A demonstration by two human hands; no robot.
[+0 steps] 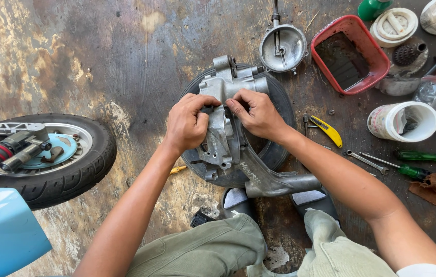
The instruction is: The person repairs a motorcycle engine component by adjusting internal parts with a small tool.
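Both hands on engine casing | tyre beneath | floor open left

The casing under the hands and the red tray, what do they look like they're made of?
The casing looks like cast metal, probably aluminium: dull silver-grey with moulded ribs and bosses. The red tray looks like plastic: uniform glossy colour, thin rounded rim, dark grime inside.

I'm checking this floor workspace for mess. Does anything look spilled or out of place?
Yes: the concrete floor is oil-stained, the red tray holds dark liquid, and the screwdrivers and yellow knife lie loose beside the right hand.
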